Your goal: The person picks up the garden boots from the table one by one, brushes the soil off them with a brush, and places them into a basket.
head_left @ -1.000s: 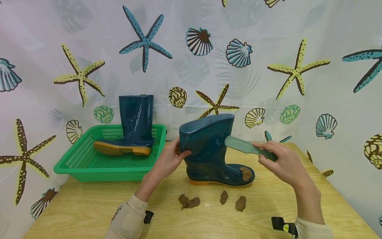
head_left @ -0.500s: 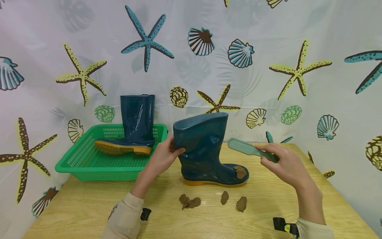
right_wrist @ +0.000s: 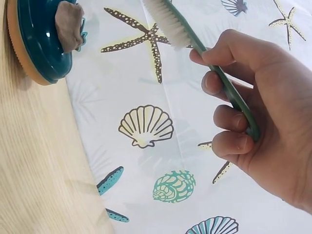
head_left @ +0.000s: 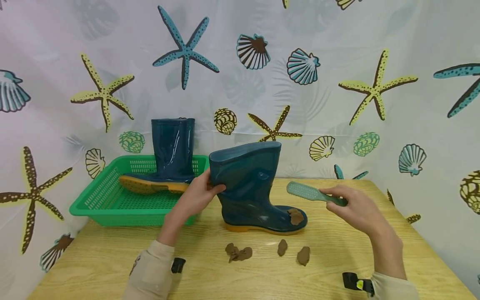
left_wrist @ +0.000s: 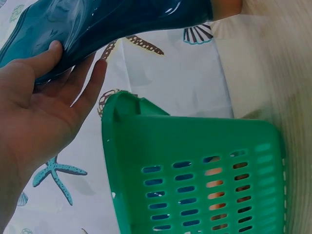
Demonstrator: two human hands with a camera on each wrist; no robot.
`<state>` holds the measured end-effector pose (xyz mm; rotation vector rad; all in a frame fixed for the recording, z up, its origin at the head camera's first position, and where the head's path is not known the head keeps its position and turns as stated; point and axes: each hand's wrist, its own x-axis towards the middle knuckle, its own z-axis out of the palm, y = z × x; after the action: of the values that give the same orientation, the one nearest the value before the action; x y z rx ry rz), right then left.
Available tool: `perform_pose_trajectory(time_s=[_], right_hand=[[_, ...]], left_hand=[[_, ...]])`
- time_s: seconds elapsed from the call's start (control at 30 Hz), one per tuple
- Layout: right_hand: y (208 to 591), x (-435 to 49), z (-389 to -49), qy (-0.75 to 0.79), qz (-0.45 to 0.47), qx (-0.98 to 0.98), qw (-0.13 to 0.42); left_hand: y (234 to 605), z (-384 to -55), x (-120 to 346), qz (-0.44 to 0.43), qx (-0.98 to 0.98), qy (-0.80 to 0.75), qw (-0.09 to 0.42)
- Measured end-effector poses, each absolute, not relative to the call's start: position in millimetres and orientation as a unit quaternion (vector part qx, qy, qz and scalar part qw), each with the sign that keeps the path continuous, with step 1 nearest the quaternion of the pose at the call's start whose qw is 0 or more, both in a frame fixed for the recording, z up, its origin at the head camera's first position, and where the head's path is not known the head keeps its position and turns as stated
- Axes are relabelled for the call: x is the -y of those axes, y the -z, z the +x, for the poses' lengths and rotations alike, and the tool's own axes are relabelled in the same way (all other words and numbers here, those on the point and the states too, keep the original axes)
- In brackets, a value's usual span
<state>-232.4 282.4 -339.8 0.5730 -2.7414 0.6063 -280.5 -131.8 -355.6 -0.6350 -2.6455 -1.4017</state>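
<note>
A dark teal rubber boot [head_left: 245,187] with an orange sole stands tilted on the wooden table, toe to the right. My left hand [head_left: 198,193] grips its shaft from the left, thumb in front; the left wrist view shows the thumb on the shaft [left_wrist: 78,29]. A brown clay-like lump [head_left: 296,216] sticks to the boot's toe. In my right hand [head_left: 354,208] is a green scrub brush [head_left: 305,191], pinched by its handle and apart from the boot. White bristles [right_wrist: 168,22] show in the right wrist view, facing the boot side.
A green plastic basket [head_left: 131,218] at the left holds a second boot [head_left: 174,146]. Several brown lumps lie on the table in front, among them one piece [head_left: 303,255] at the right and a cluster [head_left: 238,253]. A patterned curtain [head_left: 322,108] hangs behind the table.
My left hand has moved the boot leftward, towards the basket. My right hand's brush has come away from the shaft and dropped slightly, leaving a gap to the boot.
</note>
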Motion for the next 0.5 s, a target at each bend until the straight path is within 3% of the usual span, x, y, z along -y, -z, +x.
perform_pose_trajectory(time_s=[0.17, 0.5], right_hand=[[344, -285, -237, -0.217, 0.186, 0.954, 0.092], [358, -290, -243, -0.25, 0.177, 0.952, 0.034]], left_hand=[[353, -280, 135, -0.206, 0.863, 0.462, -0.003], [353, -280, 135, -0.213, 0.857, 0.47, -0.014]])
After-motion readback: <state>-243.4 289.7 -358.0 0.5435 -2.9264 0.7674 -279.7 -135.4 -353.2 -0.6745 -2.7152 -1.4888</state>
